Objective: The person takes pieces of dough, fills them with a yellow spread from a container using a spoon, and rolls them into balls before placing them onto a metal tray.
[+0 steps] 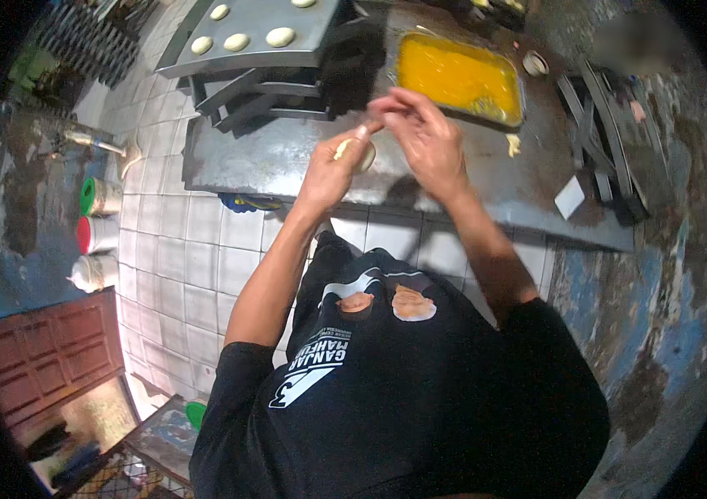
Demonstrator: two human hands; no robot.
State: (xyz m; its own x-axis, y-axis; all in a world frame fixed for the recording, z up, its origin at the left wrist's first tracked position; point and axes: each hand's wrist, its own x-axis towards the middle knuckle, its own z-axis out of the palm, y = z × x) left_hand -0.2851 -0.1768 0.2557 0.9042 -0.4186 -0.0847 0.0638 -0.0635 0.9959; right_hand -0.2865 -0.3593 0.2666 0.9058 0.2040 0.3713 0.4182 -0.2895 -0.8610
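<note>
A pale piece of dough rests in my left hand, whose fingers are wrapped round it, just above the table's near edge. My right hand hovers beside it to the right, fingers stretched out and somewhat smeared by motion; nothing shows in them. Beyond the right hand lies a rectangular metal pan with a soft yellow filling, scooped away at its near right corner. Round pale dough balls sit spaced apart on a metal baking tray at the far left.
Stacked metal trays support the baking tray on the metal worktable. Dark metal bars and a white card-like piece lie at the table's right. Lidded tubs stand by the left wall.
</note>
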